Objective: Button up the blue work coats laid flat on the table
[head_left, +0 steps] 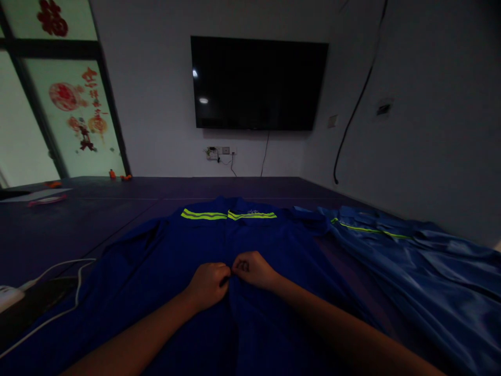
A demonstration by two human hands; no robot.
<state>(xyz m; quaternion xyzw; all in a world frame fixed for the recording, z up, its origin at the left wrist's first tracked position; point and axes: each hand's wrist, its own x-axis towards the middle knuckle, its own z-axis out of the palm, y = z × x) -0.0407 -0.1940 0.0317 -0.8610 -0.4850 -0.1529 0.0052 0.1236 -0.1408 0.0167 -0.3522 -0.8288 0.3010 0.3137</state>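
A dark blue work jacket (pixel 188 245) with yellow-green reflective stripes across the chest lies spread out, front up, its collar away from me. My left hand (pixel 211 284) pinches the cloth at the front opening, about midway down. Right beside it, my right hand (pixel 252 269) has its fingers curled closed on the other edge of the same opening. The fingertips of both hands nearly meet there. Whatever small part of the jacket lies between the fingers is hidden.
Another blue garment (pixel 391 250) with a thin yellow-green stripe lies to the right. At left are a white power strip (pixel 10 296) and a white cable (pixel 80 277). A black cable (pixel 358 104) hangs along the right wall. A television (pixel 260 83) is mounted ahead.
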